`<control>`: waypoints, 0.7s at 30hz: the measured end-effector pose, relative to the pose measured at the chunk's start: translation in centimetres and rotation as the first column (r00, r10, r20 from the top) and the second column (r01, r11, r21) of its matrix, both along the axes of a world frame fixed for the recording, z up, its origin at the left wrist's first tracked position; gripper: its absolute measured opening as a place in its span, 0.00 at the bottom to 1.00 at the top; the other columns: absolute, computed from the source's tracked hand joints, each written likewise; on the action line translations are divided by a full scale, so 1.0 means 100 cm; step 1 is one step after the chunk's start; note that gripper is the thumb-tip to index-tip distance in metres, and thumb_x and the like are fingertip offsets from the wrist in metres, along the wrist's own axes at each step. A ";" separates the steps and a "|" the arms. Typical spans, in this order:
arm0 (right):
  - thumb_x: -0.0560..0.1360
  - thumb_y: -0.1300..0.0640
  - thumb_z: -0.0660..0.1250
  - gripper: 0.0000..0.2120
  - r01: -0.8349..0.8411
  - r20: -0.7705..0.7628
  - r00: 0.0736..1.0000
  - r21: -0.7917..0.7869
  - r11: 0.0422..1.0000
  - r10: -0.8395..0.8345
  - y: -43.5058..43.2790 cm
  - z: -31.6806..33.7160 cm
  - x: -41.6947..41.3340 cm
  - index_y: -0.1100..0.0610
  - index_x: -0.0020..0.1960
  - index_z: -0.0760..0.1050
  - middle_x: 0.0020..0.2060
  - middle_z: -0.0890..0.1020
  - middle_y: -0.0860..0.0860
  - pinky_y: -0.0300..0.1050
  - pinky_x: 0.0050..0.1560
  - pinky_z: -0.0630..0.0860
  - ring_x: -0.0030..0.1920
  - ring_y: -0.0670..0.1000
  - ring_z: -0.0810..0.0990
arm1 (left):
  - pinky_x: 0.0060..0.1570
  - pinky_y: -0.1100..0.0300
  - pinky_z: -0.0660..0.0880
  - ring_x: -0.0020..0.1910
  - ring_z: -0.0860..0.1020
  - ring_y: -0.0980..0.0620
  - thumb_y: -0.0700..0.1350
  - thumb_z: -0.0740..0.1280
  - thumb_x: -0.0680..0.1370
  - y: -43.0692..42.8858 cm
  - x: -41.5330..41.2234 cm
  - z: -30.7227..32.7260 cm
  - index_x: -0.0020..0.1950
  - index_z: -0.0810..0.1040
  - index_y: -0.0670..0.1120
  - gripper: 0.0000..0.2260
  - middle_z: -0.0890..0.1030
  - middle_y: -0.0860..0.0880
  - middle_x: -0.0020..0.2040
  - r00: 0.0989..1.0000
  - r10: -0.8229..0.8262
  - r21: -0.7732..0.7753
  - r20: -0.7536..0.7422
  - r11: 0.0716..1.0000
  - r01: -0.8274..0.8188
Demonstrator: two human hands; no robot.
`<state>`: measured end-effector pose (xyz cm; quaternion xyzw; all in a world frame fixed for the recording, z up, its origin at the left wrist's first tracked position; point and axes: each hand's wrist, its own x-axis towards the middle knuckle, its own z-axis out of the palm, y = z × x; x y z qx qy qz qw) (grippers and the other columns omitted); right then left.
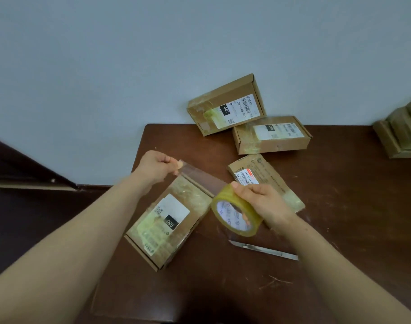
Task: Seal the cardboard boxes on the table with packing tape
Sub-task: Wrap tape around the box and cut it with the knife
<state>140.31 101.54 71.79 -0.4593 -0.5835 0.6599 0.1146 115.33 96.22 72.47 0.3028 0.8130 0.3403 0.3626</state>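
A flat cardboard box (169, 220) with a white label lies at the table's near left. Above its far end a strip of clear tape (199, 176) is stretched between my hands. My left hand (156, 167) pinches the strip's free end. My right hand (258, 197) grips the yellowish tape roll (234, 216) just right of the box. Three more labelled boxes are in view: one under my right hand (270, 174), one behind it (272, 134), and one tilted against the wall (225, 104).
A metal knife blade (263, 249) lies on the brown table (340, 206) near my right forearm. A stack of cardboard (401, 134) sits at the far right edge. The table's left edge drops to a dark floor.
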 end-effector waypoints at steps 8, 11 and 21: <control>0.73 0.42 0.69 0.20 -0.024 0.232 0.973 0.062 0.998 0.009 0.009 -0.005 -0.025 0.60 0.46 0.79 0.34 0.80 0.50 0.45 0.40 0.75 0.36 0.49 0.79 | 0.33 0.64 0.67 0.35 0.72 0.52 0.44 0.66 0.79 0.013 -0.016 -0.025 0.45 0.77 0.43 0.05 0.76 0.47 0.37 0.978 0.021 -0.083 0.206 0.997 -0.004; 0.71 0.41 0.70 0.13 -0.016 0.281 0.960 0.053 0.998 0.000 0.012 -0.005 -0.033 0.47 0.50 0.80 0.39 0.82 0.46 0.45 0.38 0.79 0.38 0.52 0.82 | 0.37 0.62 0.71 0.37 0.74 0.53 0.48 0.65 0.79 0.008 -0.010 -0.039 0.46 0.76 0.45 0.07 0.76 0.48 0.39 0.972 0.056 -0.001 0.230 0.998 -0.057; 0.71 0.45 0.69 0.33 -0.402 0.522 0.743 -0.151 0.903 0.418 0.031 -0.015 -0.055 0.49 0.73 0.65 0.62 0.75 0.47 0.36 0.52 0.75 0.56 0.46 0.76 | 0.36 0.52 0.72 0.34 0.72 0.54 0.47 0.62 0.80 -0.030 0.020 -0.084 0.44 0.71 0.53 0.05 0.76 0.43 0.37 0.997 0.055 0.366 0.056 0.928 -0.072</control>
